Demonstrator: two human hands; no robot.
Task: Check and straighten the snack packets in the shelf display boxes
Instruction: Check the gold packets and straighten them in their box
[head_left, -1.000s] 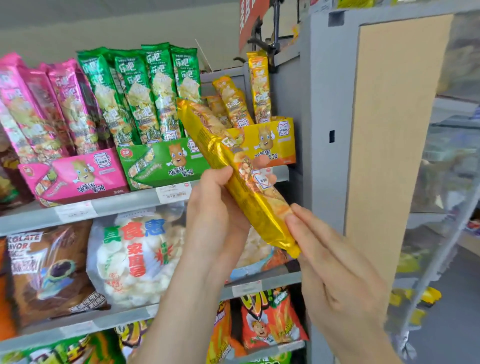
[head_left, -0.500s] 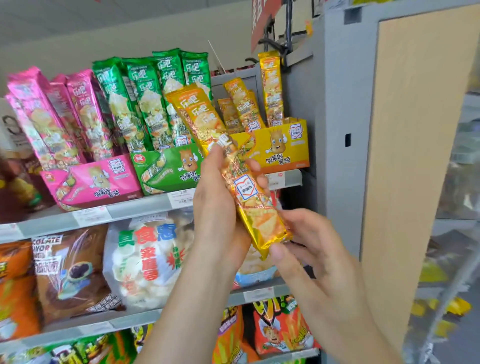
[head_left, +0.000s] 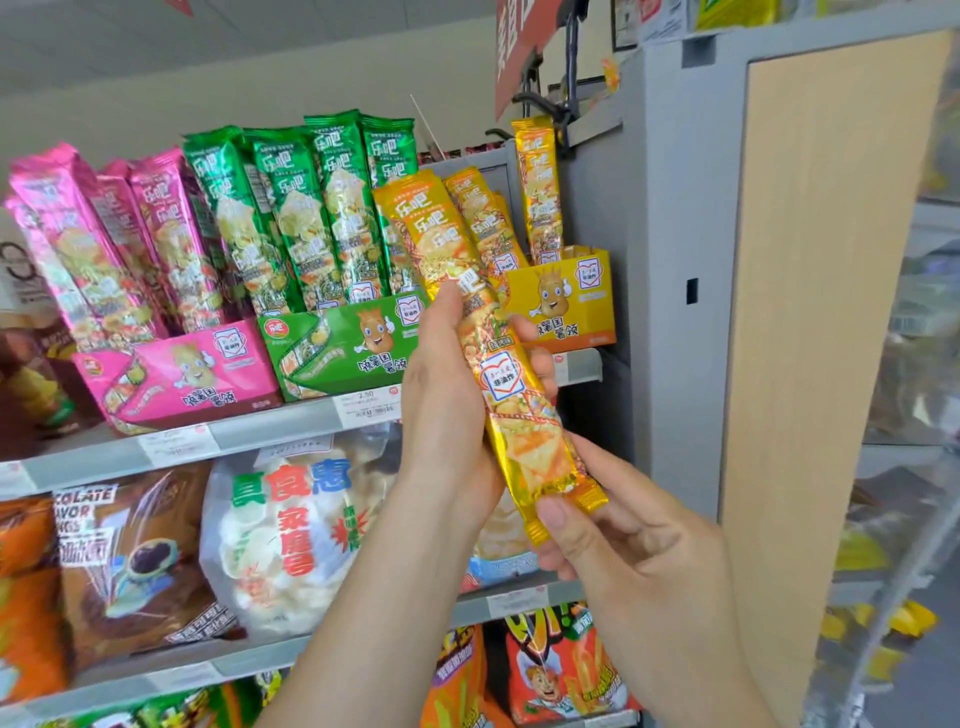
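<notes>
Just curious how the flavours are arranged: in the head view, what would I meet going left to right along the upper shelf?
Pink cardboard display box → green cardboard display box → yellow cardboard display box → grey metal shelf post → pale wooden side panel.

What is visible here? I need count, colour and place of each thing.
held yellow packet: one, gold, before the shelves, tilted
yellow box: one, yellow, upper shelf, right
yellow packets: a few, yellow, in yellow box
green box: one, green, upper shelf, middle
green packets: several, green, in green box
pink box: one, pink, upper shelf, left
pink packets: several, pink, in pink box
white bag: one, white, shelf below
left hand: one, grip round held packet's middle
right hand: one, grip pinching its lower end
</notes>
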